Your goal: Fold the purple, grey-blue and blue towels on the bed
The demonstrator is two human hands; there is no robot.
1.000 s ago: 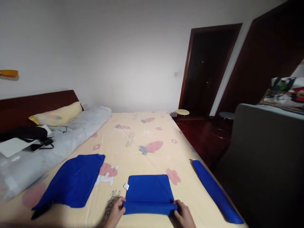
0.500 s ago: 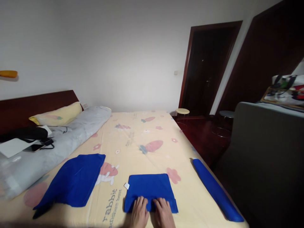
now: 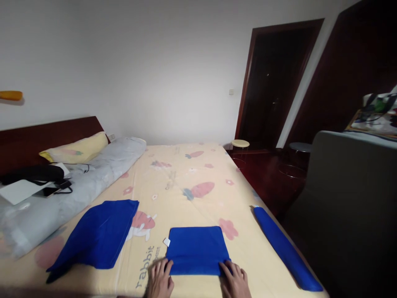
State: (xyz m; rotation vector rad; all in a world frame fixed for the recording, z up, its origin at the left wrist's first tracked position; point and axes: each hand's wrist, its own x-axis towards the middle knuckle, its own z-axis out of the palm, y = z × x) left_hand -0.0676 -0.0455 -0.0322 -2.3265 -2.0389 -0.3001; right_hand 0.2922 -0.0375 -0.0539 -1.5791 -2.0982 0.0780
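A blue cloth (image 3: pixel 198 246), folded to a rectangle with a strip turned over along its near edge, lies flat on the bed. A small white tag shows at its left side. My left hand (image 3: pixel 161 278) rests at the near left corner, fingers apart and touching the cloth. At the near right corner my right hand (image 3: pixel 235 279) touches the cloth with its fingers spread. Further left lies a loosely spread blue cloth (image 3: pixel 99 236). A long rolled blue cloth (image 3: pixel 285 248) lies near the bed's right edge.
The bed (image 3: pixel 173 186) has a patterned yellow sheet. Along its left side are a grey quilt (image 3: pixel 108 169), a yellow pillow (image 3: pixel 77 150) and a phone (image 3: pixel 49 191) with cables. Beyond the right edge stand a round stool (image 3: pixel 240 143) and a dark grey panel (image 3: pixel 350 198).
My hands have moved apart, from the middle of the folded cloth's near edge out to its two near corners. The turned-over strip looks flatter. The view has shifted slightly.
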